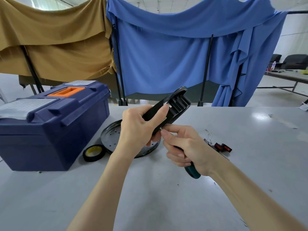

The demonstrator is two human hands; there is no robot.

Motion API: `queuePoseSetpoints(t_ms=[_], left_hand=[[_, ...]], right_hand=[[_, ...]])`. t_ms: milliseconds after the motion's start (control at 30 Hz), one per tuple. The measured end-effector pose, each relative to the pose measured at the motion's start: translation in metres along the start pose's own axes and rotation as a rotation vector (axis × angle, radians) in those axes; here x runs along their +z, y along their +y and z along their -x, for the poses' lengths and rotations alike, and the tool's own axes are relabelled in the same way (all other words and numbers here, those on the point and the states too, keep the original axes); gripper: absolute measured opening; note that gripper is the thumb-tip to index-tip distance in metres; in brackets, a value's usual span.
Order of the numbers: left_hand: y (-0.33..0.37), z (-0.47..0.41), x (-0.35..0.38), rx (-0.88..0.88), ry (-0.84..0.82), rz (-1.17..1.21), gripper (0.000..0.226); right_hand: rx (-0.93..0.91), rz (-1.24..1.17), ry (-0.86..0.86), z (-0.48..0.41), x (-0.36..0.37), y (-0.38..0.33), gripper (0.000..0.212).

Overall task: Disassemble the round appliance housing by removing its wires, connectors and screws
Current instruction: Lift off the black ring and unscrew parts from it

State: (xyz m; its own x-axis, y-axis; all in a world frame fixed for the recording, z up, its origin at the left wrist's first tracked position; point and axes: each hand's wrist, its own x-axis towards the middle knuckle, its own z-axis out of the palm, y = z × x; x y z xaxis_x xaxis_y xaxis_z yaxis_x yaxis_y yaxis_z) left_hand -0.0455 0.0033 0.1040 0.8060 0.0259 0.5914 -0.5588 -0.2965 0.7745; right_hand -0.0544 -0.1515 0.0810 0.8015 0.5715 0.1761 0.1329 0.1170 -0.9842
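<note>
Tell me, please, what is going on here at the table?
A person is working on a black round housing. The left hand holds it tilted above the table, while the right hand grips a green-handled tool at its lower edge. Red switches with wires lie on the table nearby.

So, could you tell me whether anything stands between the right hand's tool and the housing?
Nothing visible does. The right hand, gripping the tool, has its forefinger at the lower edge of the housing, beside the left hand holding it. The tool's tip is hidden behind the fingers.
</note>
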Motion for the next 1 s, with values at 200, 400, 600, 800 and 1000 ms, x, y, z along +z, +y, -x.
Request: queuePoseSetpoints(t_ms=[200, 400, 600, 800, 1000], left_hand=[[-0.008, -0.001, 0.0, -0.013, -0.01, -0.013, 0.044], [-0.017, -0.003, 0.003, -0.028, 0.0, -0.063, 0.047], [-0.022, -0.004, 0.005, 0.011, 0.037, -0.069, 0.044], [-0.024, -0.014, -0.012, -0.044, 0.177, -0.002, 0.043], [-0.022, -0.012, -0.008, -0.045, 0.133, 0.02, 0.052]], right_hand=[[-0.113, 0.3, 0.155, -0.001, 0.004, 0.007, 0.024], [-0.305, 0.696, 0.281, -0.005, 0.006, 0.016, 0.024], [-0.394, 1.086, 0.402, -0.008, 0.008, 0.023, 0.027], [-0.364, 1.083, 0.427, 0.001, 0.012, 0.031, 0.031], [-0.35, 0.856, 0.374, -0.009, 0.012, 0.031, 0.024]])
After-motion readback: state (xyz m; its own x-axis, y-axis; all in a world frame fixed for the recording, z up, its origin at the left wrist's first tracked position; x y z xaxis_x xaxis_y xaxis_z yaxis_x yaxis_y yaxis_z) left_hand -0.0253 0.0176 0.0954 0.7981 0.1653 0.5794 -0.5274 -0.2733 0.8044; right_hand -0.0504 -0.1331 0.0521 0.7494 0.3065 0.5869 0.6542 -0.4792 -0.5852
